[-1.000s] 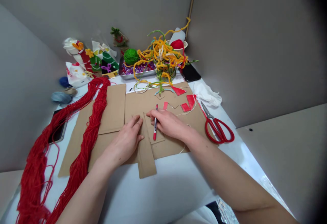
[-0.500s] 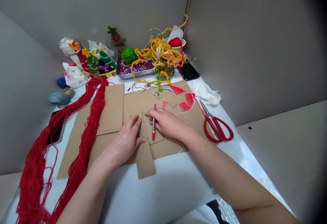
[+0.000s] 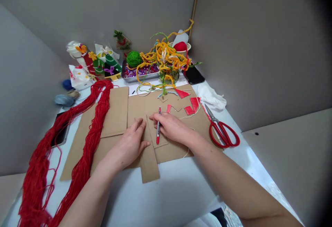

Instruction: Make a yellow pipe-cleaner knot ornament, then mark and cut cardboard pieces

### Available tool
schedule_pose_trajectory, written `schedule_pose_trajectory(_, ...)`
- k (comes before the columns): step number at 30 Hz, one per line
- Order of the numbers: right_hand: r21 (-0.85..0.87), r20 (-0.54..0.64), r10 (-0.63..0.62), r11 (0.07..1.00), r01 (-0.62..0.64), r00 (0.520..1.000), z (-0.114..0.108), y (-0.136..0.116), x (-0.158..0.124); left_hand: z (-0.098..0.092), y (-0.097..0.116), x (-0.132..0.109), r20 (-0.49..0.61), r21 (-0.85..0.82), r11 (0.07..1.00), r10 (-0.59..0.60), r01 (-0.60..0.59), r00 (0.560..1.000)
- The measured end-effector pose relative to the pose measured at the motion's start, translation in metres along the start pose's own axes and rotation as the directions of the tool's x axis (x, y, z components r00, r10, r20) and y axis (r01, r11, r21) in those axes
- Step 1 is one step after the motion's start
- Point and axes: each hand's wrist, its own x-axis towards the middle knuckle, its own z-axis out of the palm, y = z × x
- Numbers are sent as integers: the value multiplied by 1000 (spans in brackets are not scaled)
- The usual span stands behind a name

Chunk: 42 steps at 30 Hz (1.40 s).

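Observation:
My left hand lies on a narrow cardboard strip, fingers stretched forward and thumb out to the side, pressing it against the large cardboard sheet. Just right of it, my right hand is closed around a red marker that sits lengthwise across its fingers. Its fingertips touch near the strip's far end. Partly under this hand is a small cardboard piece beside the strip. A bigger cardboard rectangle rests to the left of the hands.
Red yarn drapes along the left. Red-handled scissors lie at the right, near red scraps and a white tissue. Behind are a bead tray, tangled yellow yarn, a green yarn ball and a phone.
The whole view has shifted slightly, so things appear a little lower and further right. My hands, the strip and the marker keep their places relative to each other.

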Motion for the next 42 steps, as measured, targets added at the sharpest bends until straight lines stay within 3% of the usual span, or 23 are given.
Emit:
schedule_pose_trajectory(8,40,-13,-14,999,15,1000,-1,-1,0,3,-1,-1,-16,-50,999,6,-7,1000)
schedule_pose_trajectory(12,101,-180,-41,993,59,983,-6,-10,-1,4,-2,-1,-29,-60,998,13,-15,1000)
schedule_pose_trajectory(15,232,-303,53,973,20,952,-14,-24,-8,6,-4,-1,-54,-74,997,28,-32,998)
schedule_pose_trajectory(20,327,-319,220,938,-111,922,-20,-43,-22,10,-7,-1,-84,-88,995,39,-47,996)
schedule_pose_trajectory(26,457,-275,397,855,-244,876,2,-44,-21,8,-4,-1,-85,-99,994,40,-49,996)
schedule_pose_trajectory(32,346,-283,369,900,-264,885,22,-37,-22,7,-3,-1,-88,-105,993,36,-46,995)
schedule_pose_trajectory(42,254,-280,321,934,-253,905,31,-32,-27,8,-3,-1,-92,-120,992,32,-43,995)
